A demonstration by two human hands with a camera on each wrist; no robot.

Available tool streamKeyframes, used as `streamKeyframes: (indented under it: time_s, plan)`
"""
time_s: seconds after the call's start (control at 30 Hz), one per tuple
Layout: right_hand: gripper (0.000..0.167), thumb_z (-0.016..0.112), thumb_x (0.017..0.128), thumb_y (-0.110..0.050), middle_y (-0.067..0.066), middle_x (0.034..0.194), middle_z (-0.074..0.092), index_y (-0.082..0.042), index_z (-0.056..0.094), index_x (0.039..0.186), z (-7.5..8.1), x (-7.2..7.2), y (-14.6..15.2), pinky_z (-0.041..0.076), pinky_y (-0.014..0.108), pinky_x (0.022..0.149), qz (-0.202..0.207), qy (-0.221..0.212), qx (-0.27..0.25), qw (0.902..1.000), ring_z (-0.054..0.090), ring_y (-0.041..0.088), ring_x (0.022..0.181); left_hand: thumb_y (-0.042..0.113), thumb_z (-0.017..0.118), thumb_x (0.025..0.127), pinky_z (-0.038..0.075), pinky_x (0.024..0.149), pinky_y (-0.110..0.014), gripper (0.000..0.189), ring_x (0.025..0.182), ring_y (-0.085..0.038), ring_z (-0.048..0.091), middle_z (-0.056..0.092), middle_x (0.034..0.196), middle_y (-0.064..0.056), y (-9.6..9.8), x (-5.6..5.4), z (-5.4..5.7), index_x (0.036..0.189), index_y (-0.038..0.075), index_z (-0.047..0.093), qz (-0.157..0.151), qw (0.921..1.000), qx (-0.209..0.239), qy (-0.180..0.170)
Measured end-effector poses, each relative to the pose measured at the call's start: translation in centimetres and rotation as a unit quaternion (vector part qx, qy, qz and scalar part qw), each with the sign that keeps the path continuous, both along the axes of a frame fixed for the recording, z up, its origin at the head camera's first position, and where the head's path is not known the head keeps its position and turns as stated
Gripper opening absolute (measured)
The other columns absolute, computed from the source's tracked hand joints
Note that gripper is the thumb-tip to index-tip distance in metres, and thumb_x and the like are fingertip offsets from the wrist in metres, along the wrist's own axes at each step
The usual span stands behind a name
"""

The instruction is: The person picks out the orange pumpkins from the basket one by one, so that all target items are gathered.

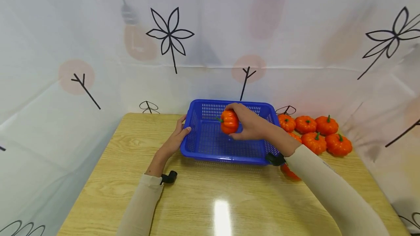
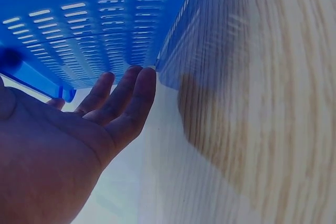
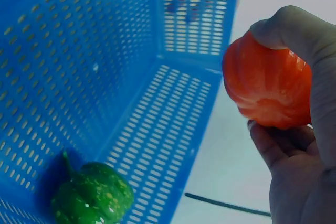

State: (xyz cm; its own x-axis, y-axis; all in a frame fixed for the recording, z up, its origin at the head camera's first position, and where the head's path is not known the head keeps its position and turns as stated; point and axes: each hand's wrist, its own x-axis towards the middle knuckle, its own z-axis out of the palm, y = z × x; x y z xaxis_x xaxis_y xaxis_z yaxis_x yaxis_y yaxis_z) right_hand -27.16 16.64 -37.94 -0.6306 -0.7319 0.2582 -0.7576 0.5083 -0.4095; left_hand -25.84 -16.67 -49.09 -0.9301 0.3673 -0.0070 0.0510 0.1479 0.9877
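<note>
A small orange pumpkin (image 1: 229, 122) with a green stem is gripped between the thumb and fingers of my right hand (image 1: 251, 124), above the blue plastic basket (image 1: 226, 159). At the basket's left side, my left hand (image 1: 174, 139) holds the rim, its thumb on the edge. The left wrist view shows that hand's fingers (image 2: 139, 98) by the slotted outer wall. Inside the basket, a green pumpkin (image 3: 94, 195) appears in the right wrist view; in the head view the right hand and arm seem to hide it.
Several orange pumpkins (image 1: 314, 143) are grouped right of the basket on the wooden table (image 1: 137, 188). Another orange pumpkin (image 1: 290, 172) lies nearer, partly covered by the right sleeve. A patterned white cloth (image 1: 210, 46) hangs behind the table.
</note>
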Motion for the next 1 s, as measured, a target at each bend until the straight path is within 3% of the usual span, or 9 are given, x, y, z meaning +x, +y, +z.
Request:
streamKeyframes:
  time_s: [0.27,0.57,0.7,0.83,1.0]
  plan:
    - [0.09,0.096,0.079,-0.023,0.016,0.131,0.062,-0.003,0.039,0.146,0.1,2.0,2.4,0.062,0.049,0.091,-0.042,0.011,-0.049,0.9978,0.066,0.03,0.112,0.03,0.039,0.116,0.039,0.116,-0.065,0.064,0.144,-0.044,0.042,0.033,0.161,-0.021,0.1,0.2,0.1,0.17,0.03,0.004,0.004,1.0,0.0,0.0]
    - [0.092,0.094,0.08,-0.019,0.016,0.142,0.057,-0.004,0.041,0.153,-1.0,4.6,5.3,0.059,0.056,0.095,-0.109,0.014,-0.107,0.9882,0.063,0.034,0.121,0.031,0.039,0.116,0.034,0.12,-0.065,0.064,0.148,-0.042,0.038,0.03,0.164,-0.019,0.1,0.4,0.1,0.17,0.032,0.003,0.006,0.9999,-0.009,-0.003]
    - [0.092,0.094,0.078,-0.011,0.013,0.143,0.056,-0.005,0.041,0.152,-1.7,5.7,6.3,0.057,0.036,0.101,-0.131,0.015,-0.148,0.9802,0.062,0.029,0.121,0.032,0.039,0.116,0.034,0.12,-0.065,0.064,0.149,-0.041,0.037,0.03,0.164,-0.018,0.0,0.4,0.0,0.17,0.032,0.003,0.007,0.9999,-0.011,-0.004]
    - [0.092,0.094,0.075,-0.004,0.012,0.143,0.054,-0.004,0.041,0.15,-2.4,6.8,7.3,0.045,0.01,0.101,-0.148,0.016,-0.186,0.9712,0.058,0.019,0.121,0.031,0.039,0.116,0.034,0.119,-0.065,0.064,0.148,-0.042,0.038,0.031,0.164,-0.019,0.0,0.3,0.1,0.17,0.031,0.003,0.004,0.9999,-0.011,-0.001]
    - [0.093,0.094,0.072,0.0,0.013,0.142,0.055,-0.002,0.041,0.148,-3.5,8.2,8.3,0.042,0.005,0.099,-0.183,0.01,-0.21,0.9603,0.053,0.003,0.119,0.031,0.039,0.116,0.035,0.119,-0.065,0.065,0.147,-0.043,0.039,0.032,0.162,-0.021,0.0,0.2,0.0,0.17,0.03,0.003,0.003,0.9999,-0.01,0.004]
